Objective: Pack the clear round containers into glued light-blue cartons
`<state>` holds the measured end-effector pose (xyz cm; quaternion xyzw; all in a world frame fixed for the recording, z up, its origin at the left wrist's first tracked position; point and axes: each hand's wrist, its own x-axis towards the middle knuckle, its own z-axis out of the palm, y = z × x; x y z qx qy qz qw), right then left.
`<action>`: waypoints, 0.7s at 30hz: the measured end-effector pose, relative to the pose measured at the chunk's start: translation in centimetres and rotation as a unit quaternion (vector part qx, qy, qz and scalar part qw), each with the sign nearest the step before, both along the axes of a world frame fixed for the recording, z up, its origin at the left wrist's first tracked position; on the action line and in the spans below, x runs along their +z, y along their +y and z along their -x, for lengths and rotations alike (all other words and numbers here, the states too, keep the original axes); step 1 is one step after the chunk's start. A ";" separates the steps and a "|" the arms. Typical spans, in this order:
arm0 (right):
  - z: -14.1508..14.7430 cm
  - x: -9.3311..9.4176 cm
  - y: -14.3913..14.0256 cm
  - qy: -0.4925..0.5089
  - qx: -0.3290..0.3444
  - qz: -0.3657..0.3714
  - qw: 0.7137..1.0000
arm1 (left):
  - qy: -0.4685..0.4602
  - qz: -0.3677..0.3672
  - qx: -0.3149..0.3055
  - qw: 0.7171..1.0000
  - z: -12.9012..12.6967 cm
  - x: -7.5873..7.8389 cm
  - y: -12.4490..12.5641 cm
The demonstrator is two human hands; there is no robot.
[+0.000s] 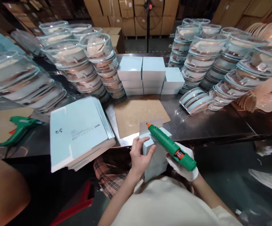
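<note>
My left hand (138, 157) is bare and grips a pale blue carton (156, 164), its thumb and fingers bent over the upper edge. The carton stands upright against the table edge, close to my body, with a thin translucent flap (150, 124) sticking up at its far side. In a white glove, my right hand (178, 169) is closed around a green hot glue gun (166, 142). The gun's orange nozzle points up and left, above the carton's top. The gun hides part of the carton, and its trigger is out of sight.
A glue-spotted cardboard sheet (138, 114) lies ahead. Flat cartons (79, 131) are stacked left, beside another green glue gun (20, 127). White boxes (153, 70) stand behind, between stacks of clear round containers (67, 56). A co-worker's bare limb (4, 191) shows lower left.
</note>
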<state>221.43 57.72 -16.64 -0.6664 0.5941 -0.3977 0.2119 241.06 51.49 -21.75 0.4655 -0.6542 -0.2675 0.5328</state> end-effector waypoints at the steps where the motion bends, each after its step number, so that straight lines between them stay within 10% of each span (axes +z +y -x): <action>1: -0.4 0.0 -0.2 0.036 0.009 0.034 0.999 | 0.000 0.001 -0.001 1.000 0.1 0.0 0.1; 12: 3.1 -1.9 -1.3 -0.029 -0.111 -0.026 0.993 | 0.021 -0.005 0.030 0.999 -1.3 -0.4 0.3; 21: 5.1 -2.1 -10.6 -0.308 -0.155 -0.279 0.896 | 0.074 -0.050 -0.002 0.996 -1.8 -0.3 0.3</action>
